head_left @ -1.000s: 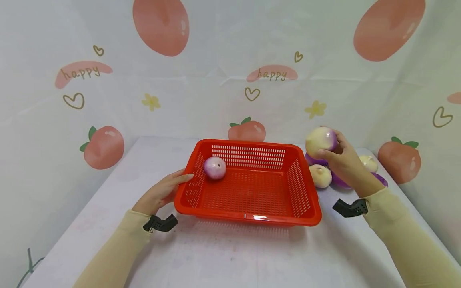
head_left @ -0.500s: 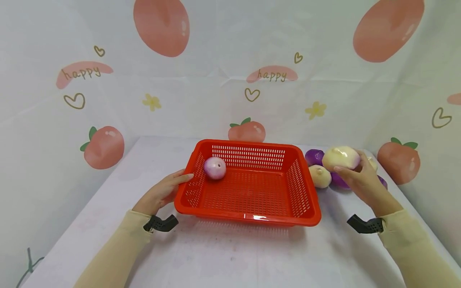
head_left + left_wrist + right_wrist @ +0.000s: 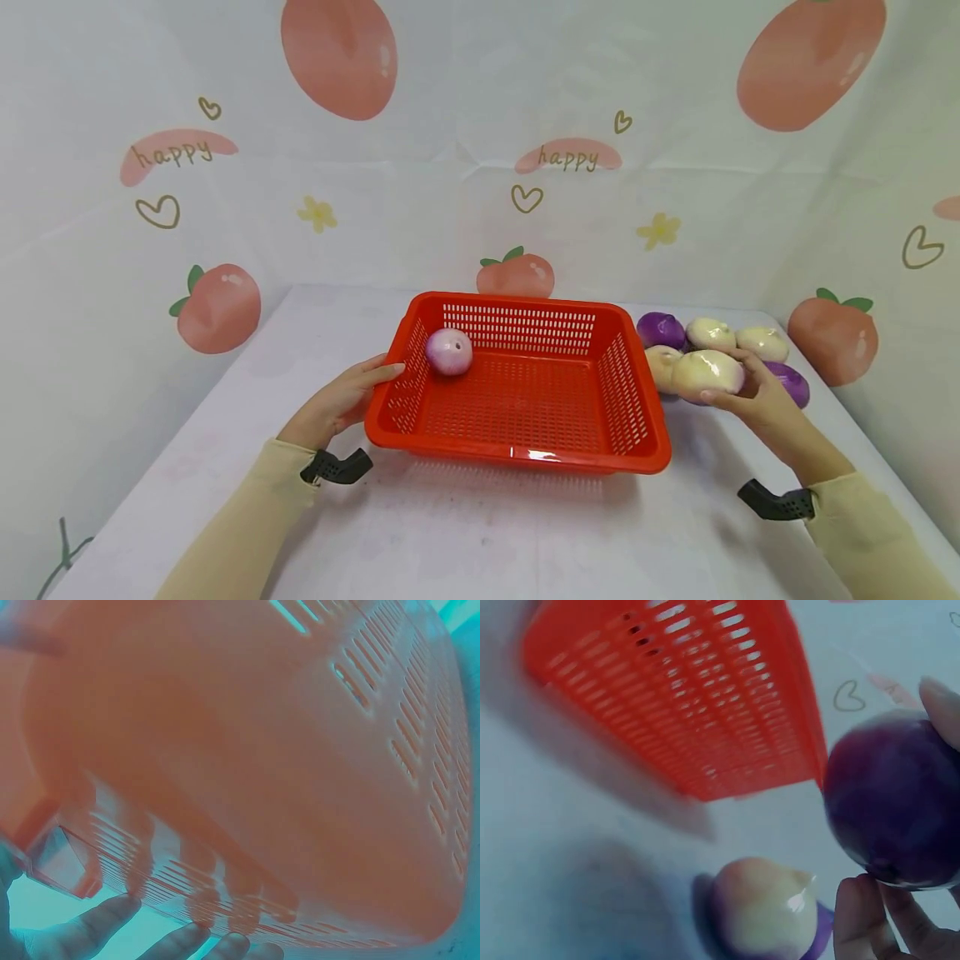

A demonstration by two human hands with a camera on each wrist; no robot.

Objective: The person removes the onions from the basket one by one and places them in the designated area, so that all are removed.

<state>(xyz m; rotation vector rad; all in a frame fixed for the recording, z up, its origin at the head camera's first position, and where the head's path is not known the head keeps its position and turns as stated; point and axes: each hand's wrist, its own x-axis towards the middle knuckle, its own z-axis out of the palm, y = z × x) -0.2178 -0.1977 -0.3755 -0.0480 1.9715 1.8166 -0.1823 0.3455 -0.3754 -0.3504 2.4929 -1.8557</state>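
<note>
My right hand (image 3: 761,400) holds a cream-and-purple turnip (image 3: 707,375) low over the cluster at the right. Thumb and fingers are on either side of it. In the right wrist view its dark purple side (image 3: 896,799) faces the camera. My left hand (image 3: 337,400) grips the left end of the red plastic basket (image 3: 517,457), thumb at the rim. In the left wrist view, fingertips (image 3: 116,907) touch the slotted wall. A pale pinkish-purple turnip (image 3: 449,352) lies inside the basket at its left.
Several turnips sit right of the basket, including a purple one (image 3: 660,330), cream ones (image 3: 762,342) and another purple one (image 3: 789,385). A cream one (image 3: 761,907) shows in the right wrist view. A printed curtain (image 3: 420,208) stands behind the white table (image 3: 450,542).
My right hand has carried its turnip rightward, then down toward me, lowering it to the front of the cluster. The left hand, the basket and the turnip inside have stayed put.
</note>
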